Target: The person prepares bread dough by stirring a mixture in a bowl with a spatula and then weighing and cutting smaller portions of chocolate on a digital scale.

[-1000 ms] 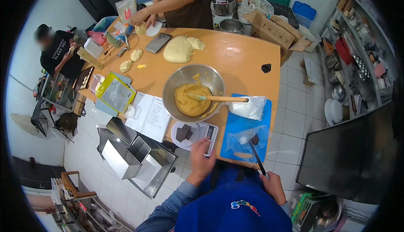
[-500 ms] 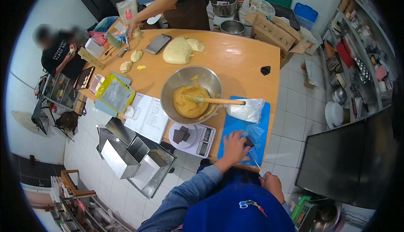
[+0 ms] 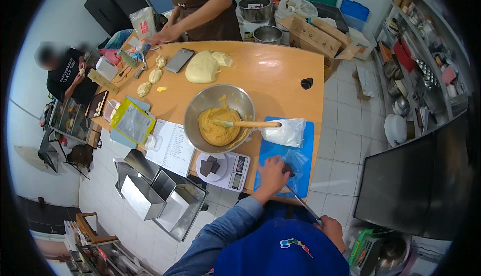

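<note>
On the far left side of my view, a person in a dark shirt (image 3: pixel 67 75) stands beyond the worktop (image 3: pixel 280 78), near a dark tray (image 3: pixel 97 104) of small pale pieces. Moving right, I see a yellow-edged pouch (image 3: pixel 133 119) lying on the worktop, with metal tins (image 3: pixel 143 196) below its near edge and a sheet of paper (image 3: pixel 173 146) to the right of the pouch. Farther back sit small dough lumps (image 3: pixel 143 89) and a large dough mass (image 3: pixel 202 67); a co-worker in a brown apron (image 3: pixel 203 8) reaches over the far edge.

Near the middle, a steel bowl (image 3: pixel 245 103) holds yellow-brown batter (image 3: pixel 218 128) with a wooden-handled spatula (image 3: pixel 253 124) resting across the rim. Just in front of it, a white scale (image 3: pixel 238 174) carries dark slabs (image 3: pixel 209 166).

Right of the scale, the left hand (image 3: pixel 272 177) is over the blue board (image 3: pixel 308 143), fingers half curled beside a dark brown block (image 3: pixel 287 170) on clear plastic (image 3: pixel 300 160); I cannot tell whether it grips the block. A filled clear bag (image 3: pixel 284 133) lies on the board's far part. Nearest me, the right hand (image 3: pixel 331 231) is closed round the handle of a knife (image 3: pixel 303 204), whose blade slants far-left toward the block. At far right stand loaded shelves (image 3: pixel 426 60).
</note>
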Available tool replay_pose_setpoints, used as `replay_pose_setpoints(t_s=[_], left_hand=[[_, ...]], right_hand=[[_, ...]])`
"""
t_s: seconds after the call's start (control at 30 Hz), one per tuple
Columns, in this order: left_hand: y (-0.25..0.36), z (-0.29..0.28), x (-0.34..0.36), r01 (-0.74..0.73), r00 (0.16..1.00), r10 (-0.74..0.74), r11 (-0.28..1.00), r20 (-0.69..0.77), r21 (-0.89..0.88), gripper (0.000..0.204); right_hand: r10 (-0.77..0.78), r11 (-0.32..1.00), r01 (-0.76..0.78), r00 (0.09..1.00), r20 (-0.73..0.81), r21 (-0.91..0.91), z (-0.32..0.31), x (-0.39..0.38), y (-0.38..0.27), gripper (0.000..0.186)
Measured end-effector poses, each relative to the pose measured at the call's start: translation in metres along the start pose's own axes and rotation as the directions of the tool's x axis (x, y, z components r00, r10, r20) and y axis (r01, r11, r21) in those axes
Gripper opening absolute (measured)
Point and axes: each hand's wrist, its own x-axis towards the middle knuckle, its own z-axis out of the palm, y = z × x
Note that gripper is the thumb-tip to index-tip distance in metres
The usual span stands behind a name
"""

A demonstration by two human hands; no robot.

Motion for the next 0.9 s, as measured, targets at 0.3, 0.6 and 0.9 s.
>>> replay_pose_setpoints(t_s=[0.3, 0.6, 0.9], left_hand=[[0.012, -0.022, -0.008, -0.254, 0.904, 0.265, 0.964, -0.335, 0.075, 0.025], [0.013, -0.001, -0.013, -0.223, 0.972, 0.224, 0.975, -0.065, 0.023, 0.051], [0.004, 0.018, -0.004, -0.176, 0.984, 0.172, 0.982, 0.052, 0.071, 0.049]], right_hand=[[0.067, 0.971, -0.035, 0.989, -0.128, 0.237, 0.003, 0.003, -0.008, 0.030], [0.089, 0.957, -0.032, 0.979, -0.186, 0.289, 0.021, 0.022, -0.008, 0.029], [0.089, 0.930, -0.034, 0.987, -0.132, 0.367, 0.016, 0.022, -0.015, 0.025]])
